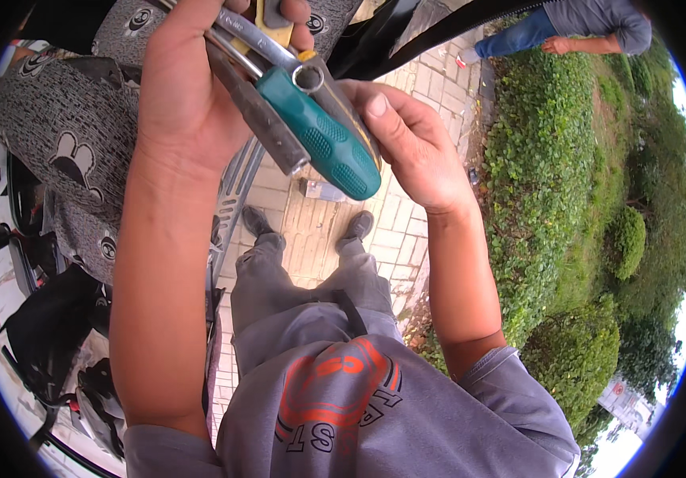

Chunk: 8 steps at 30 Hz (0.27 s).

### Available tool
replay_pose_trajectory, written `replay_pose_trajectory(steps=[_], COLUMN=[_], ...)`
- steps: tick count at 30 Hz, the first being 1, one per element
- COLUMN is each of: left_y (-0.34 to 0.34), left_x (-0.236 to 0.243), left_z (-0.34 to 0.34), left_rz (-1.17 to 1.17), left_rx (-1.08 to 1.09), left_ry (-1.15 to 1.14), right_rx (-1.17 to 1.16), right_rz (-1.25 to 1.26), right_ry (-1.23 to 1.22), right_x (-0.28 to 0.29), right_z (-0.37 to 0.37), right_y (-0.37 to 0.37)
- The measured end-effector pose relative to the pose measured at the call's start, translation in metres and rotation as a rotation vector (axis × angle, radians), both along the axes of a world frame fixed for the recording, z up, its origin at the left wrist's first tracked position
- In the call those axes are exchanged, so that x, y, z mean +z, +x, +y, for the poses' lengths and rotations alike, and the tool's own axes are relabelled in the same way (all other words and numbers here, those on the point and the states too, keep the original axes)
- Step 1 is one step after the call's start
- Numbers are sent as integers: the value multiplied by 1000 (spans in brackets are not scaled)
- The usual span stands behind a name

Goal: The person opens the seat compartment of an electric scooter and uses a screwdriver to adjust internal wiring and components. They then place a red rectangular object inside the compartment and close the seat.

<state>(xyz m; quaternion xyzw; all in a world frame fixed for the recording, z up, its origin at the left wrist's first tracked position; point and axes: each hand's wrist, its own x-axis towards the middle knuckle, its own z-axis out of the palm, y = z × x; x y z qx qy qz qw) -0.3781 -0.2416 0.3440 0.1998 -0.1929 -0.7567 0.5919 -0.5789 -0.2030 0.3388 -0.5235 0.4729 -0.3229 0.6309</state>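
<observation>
My left hand (187, 88) is raised close to the camera and grips a bundle of tools: a screwdriver with a green handle (328, 143), a steel ring spanner (279, 54) and a dark metal bar (259, 119). A yellow-handled tool (273, 22) sticks up between the fingers. My right hand (410, 139) is beside the bundle, its thumb and fingers against the green handle's far side. Below both hands I see my grey trousers and dark shoes (359, 225) on brick paving.
A scooter with a patterned grey seat cover (64, 135) stands at my left. A trimmed green hedge (542, 183) runs along the right of the brick path (319, 231). Another person (566, 28) bends over at the top right. A small box (323, 190) lies on the paving.
</observation>
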Motion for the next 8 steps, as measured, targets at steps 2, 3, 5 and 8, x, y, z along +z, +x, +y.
replay_pose_trajectory(steps=[2, 3, 5, 8], left_y=[-24, -32, -43, -75], left_x=[-6, -9, -25, -43], left_z=[32, 49, 85, 125], left_rz=[37, 1, -78, -226], left_rx=[113, 102, 66, 237], left_ry=[189, 221, 285, 290], right_rx=[-52, -73, -90, -16], right_rz=[-19, 9, 172, 378], right_ry=[107, 185, 283, 302], right_x=[-38, -57, -97, -161], right_z=[23, 34, 64, 110], right_y=[-50, -81, -144, -233])
